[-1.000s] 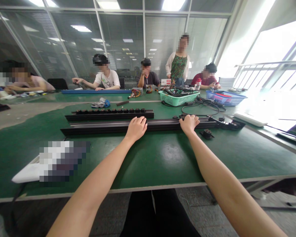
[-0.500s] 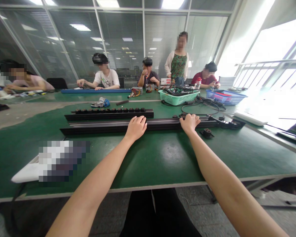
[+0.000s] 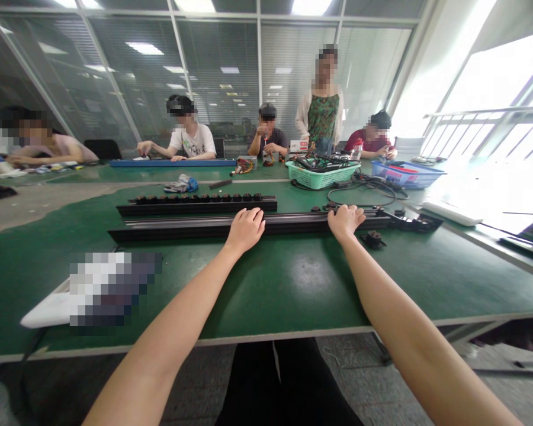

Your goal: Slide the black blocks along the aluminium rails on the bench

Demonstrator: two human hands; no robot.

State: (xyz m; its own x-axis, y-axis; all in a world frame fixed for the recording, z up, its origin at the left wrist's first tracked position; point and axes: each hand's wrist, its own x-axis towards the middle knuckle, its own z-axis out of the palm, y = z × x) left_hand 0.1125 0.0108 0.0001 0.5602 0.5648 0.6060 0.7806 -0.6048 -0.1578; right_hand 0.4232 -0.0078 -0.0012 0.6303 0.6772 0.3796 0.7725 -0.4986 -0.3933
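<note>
A long black aluminium rail [image 3: 182, 227] lies crosswise on the green workbench [image 3: 302, 284] right in front of me. My left hand [image 3: 246, 229] sits palm down on it, fingers curled over its far edge. Further right, my right hand [image 3: 345, 220] grips the same rail in the same way. Just behind it lies a second black rail [image 3: 195, 207] carrying a row of small black knobs. A black bracket [image 3: 413, 222] extends from the first rail's right end, and a small black block [image 3: 373, 239] stands near my right hand.
A green basket of cables [image 3: 322, 175] and a blue basket [image 3: 406, 175] stand beyond the rails, with a loop of black cable [image 3: 364, 195] between them and the rails. A pixelated white object [image 3: 93, 290] lies at left. Several co-workers [image 3: 266, 133] work across the bench.
My right hand has slid a little to the right along the rail. My left hand and the rails stay in about the same place.
</note>
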